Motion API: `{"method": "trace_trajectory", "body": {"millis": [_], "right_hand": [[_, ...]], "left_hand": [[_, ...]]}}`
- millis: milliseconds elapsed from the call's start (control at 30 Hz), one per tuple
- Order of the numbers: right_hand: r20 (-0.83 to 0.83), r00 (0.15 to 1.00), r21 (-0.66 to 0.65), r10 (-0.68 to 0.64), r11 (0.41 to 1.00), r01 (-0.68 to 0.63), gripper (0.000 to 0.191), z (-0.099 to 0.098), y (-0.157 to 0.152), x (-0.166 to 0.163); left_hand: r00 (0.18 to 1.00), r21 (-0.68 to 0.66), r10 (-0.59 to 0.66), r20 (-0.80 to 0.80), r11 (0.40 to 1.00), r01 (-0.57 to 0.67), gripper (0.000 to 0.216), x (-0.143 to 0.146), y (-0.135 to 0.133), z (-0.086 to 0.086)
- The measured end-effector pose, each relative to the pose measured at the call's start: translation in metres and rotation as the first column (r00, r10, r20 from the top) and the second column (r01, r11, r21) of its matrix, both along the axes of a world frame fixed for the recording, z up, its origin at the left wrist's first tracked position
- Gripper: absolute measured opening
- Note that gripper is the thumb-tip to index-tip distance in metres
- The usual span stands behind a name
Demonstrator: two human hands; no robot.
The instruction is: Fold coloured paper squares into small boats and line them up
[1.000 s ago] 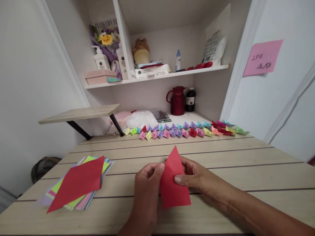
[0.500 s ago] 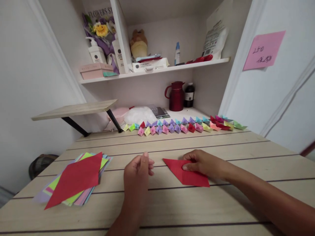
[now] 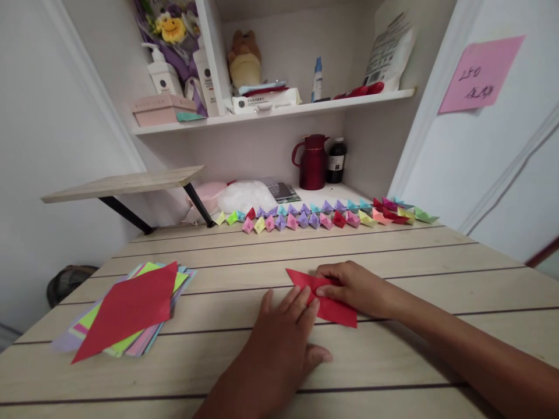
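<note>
Folded red sheet [image 3: 338, 313] steadied by two hands

Beyond the left palm, the sheet is pinched by the thumb and fingers of the right hand [image 3: 356, 288]; its left part, free of the left hand [image 3: 283, 333] half a second earlier, is now pressed by that hand's extended fingertips [image 3: 300, 294]. Two-handed control is thus gained, apparently for flattening a crease

The left hand [image 3: 285, 327] and right hand [image 3: 356, 286] are bare, as is the right forearm [image 3: 441, 326]
</note>
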State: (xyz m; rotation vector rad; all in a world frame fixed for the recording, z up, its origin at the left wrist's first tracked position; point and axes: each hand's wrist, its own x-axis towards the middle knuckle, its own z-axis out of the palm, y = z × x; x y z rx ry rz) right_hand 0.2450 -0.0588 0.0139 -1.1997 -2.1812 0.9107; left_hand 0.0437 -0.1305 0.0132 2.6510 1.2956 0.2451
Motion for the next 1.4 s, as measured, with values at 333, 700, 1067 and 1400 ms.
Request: {"method": "trace_trajectory", "body": {"millis": [333, 700, 1067, 1400], "right_hand": [[-0.344, 0.904, -0.375, 0.255, 0.845, -0.381, 0.069, 0.025, -0.009, 0.011], [-0.060, 0.979, 0.203, 0.192, 0.963, -0.177, 0.084, 0.000, -0.009, -0.006], [0.115, 0.965, 0.398, 0.235, 0.880, -0.261, 0.024, 0.002, -0.001, 0.000], [0.103, 0.981, 0.222, 0.167, 0.957, -0.186, 0.007, 0.000, 0.007, 0.002]], "left_hand": [[0.985, -0.070, 0.167, -0.044, 0.983, -0.169, 0.073, 0.002, -0.004, 0.002], [0.985, -0.067, 0.161, -0.068, 0.984, -0.166, 0.066, 0.001, -0.003, 0.001], [0.980, 0.170, 0.181, -0.083, 0.971, -0.165, 0.039, -0.001, 0.002, -0.009], [0.981, 0.130, 0.168, -0.100, 0.979, -0.154, 0.041, -0.014, 0.007, -0.015]]}}
